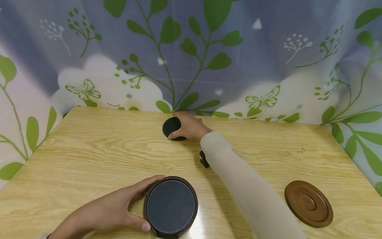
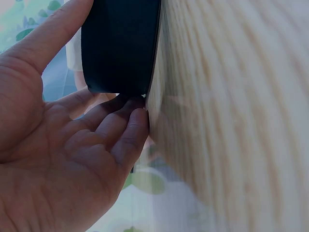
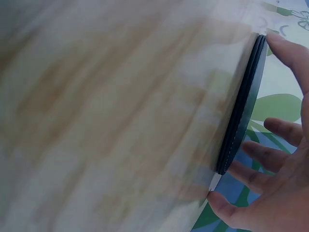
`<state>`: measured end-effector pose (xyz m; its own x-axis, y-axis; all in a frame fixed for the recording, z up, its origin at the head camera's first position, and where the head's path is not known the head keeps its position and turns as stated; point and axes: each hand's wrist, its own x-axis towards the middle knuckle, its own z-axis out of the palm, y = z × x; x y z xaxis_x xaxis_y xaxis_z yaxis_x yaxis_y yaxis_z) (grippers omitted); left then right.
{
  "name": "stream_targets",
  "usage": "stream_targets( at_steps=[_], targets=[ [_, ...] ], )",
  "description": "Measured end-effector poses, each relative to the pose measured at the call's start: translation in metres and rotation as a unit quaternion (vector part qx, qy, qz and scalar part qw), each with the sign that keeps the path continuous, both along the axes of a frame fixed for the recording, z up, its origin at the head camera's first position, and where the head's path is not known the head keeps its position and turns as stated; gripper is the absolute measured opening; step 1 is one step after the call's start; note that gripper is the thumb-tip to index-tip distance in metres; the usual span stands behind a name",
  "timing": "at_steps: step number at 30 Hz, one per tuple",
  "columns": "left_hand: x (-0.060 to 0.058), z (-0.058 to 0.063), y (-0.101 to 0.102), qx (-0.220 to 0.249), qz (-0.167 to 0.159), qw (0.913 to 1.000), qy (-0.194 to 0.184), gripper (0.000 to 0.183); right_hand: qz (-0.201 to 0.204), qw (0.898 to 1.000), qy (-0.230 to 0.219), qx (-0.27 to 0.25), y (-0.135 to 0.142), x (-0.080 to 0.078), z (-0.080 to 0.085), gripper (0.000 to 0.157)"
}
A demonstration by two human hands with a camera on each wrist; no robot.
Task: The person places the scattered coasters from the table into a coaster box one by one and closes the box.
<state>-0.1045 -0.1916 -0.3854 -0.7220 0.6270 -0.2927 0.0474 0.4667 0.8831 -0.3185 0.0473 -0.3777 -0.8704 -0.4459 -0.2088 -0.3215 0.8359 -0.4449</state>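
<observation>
At the far edge of the table, my right hand [image 1: 191, 126] reaches across a thin stack of round black coasters [image 1: 171, 126]. The right wrist view shows the coasters' layered edge [image 3: 243, 106] flat on the table, with my thumb at one end and a fingertip at the other. Near the front, my left hand [image 1: 119, 207] curves round the left side of a round coaster holder [image 1: 171, 206]. The holder has a brown rim and a dark, stitched coaster on top. Its dark side wall [image 2: 120, 46] stands between thumb and fingers in the left wrist view.
A round brown coaster [image 1: 308, 203] with raised rings lies at the front right, beside my right forearm. The wood-grain table [image 1: 98, 149] ends at a leaf-patterned curtain [image 1: 191, 79] at the back and both sides.
</observation>
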Motion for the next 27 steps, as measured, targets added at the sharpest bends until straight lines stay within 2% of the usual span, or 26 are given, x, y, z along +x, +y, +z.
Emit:
stream_targets(
  at_steps=[8,16,27],
  targets=[
    [-0.0005,-0.001,0.0004,0.017,0.003,0.9997,-0.019,0.102,0.004,1.0,-0.002,0.016,-0.0016,-0.0006,0.0007,0.097],
    [-0.0002,-0.001,-0.0002,0.013,0.003,0.9998,-0.013,0.102,0.002,1.0,-0.009,0.024,-0.003,-0.0013,-0.0005,0.099],
    [0.0002,-0.0003,-0.0002,0.008,0.002,0.9999,-0.007,0.102,0.016,0.999,0.004,0.03,0.0015,0.0025,0.0008,0.097]
  ],
)
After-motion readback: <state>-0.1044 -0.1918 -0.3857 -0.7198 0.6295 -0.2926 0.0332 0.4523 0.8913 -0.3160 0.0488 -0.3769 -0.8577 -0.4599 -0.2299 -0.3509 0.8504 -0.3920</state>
